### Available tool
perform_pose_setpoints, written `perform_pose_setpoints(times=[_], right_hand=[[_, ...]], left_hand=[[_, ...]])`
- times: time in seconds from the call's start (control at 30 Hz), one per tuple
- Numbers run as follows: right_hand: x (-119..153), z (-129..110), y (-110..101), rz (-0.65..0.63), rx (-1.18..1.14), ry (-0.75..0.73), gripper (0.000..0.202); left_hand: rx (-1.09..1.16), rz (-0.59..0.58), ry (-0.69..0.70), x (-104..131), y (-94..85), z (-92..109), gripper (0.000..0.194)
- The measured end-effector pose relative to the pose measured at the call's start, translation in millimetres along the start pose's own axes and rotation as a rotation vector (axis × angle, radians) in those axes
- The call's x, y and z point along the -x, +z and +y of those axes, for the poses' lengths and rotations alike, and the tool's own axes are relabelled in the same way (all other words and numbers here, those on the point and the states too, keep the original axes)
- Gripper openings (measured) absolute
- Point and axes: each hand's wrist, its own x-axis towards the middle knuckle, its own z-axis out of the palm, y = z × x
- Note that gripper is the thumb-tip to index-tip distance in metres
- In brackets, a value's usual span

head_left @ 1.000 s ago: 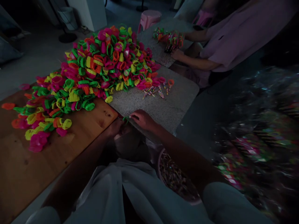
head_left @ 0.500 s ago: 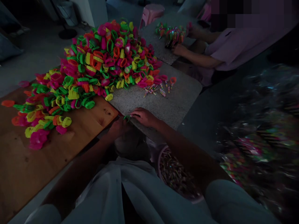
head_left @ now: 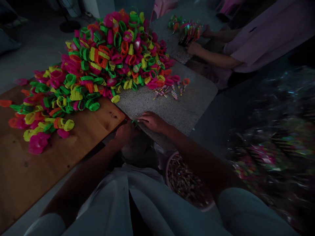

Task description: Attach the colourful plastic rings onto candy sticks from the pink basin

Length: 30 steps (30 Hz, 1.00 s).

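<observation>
My left hand (head_left: 125,131) is dim at the corner of the wooden board, its fingers closed around a small green plastic piece (head_left: 134,122). My right hand (head_left: 154,122) rests at the edge of the grey tabletop (head_left: 137,102), thumb and fingers pinched at the right side of that same green piece. A large heap of pink, green, yellow and orange plastic watch-like rings (head_left: 103,62) lies beyond both hands. Several small striped sticks (head_left: 174,92) lie on the grey top at the heap's right end, beside an orange ring (head_left: 186,81).
A pink-rimmed tub (head_left: 188,183) of small sticks stands below my right forearm. The wooden board (head_left: 81,137) extends left. Another person's hands (head_left: 194,48) hold wrapped pieces at the back right. Clear plastic bags (head_left: 273,147) with colourful contents fill the right side.
The view has shifted slightly. My hands stay together at the green piece with little visible movement. The other person's far hand has come lower, nearer the wrapped pieces.
</observation>
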Motion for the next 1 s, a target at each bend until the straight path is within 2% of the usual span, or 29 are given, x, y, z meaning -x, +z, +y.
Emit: perform_pose_setpoints(times=[0.17, 0.33, 0.53, 0.67, 0.77, 0.83, 0.87, 0.93, 1.0], right_hand=[[2.3, -2.9, -0.8, -0.044, 0.165, -0.031, 0.036], [2.7, -8.3, 1.2, -0.067, 0.268, -0.024, 0.036], [-2.3, -18.8, 0.0, -0.119, 0.375, -0.036, 0.031], [-5.5, -22.2, 1.0, -0.132, 0.433, -0.062, 0.028], [-2.8, -13.9, -2.9, -0.11, 0.421, -0.056, 0.025], [4.7, 1.4, -14.4, -0.016, 0.406, 0.056, 0.024], [10.5, 12.2, -23.7, 0.063, 0.406, 0.158, 0.024], [24.7, 39.7, -48.3, 0.258, 0.433, 0.447, 0.026], [39.2, 72.4, -76.0, 0.423, 0.491, 0.799, 0.031]], left_hand=[[-0.005, 0.006, -0.061, 0.8, -4.5, 5.2, 0.033], [0.033, -0.061, -0.193, 2.3, -13.8, 13.7, 0.033], [0.051, -0.105, -0.214, 1.2, -24.3, 19.5, 0.034], [0.075, -0.087, -0.223, 3.8, -23.7, 21.8, 0.037], [0.161, 0.015, -0.205, 6.5, -24.6, 15.1, 0.035], [0.234, 0.131, -0.198, 4.9, -30.8, 1.6, 0.035], [0.278, 0.198, -0.208, 2.8, -36.2, -7.8, 0.034], [0.35, 0.322, -0.246, -4.0, -50.9, -30.2, 0.034], [0.373, 0.434, -0.316, -13.4, -67.1, -53.7, 0.033]])
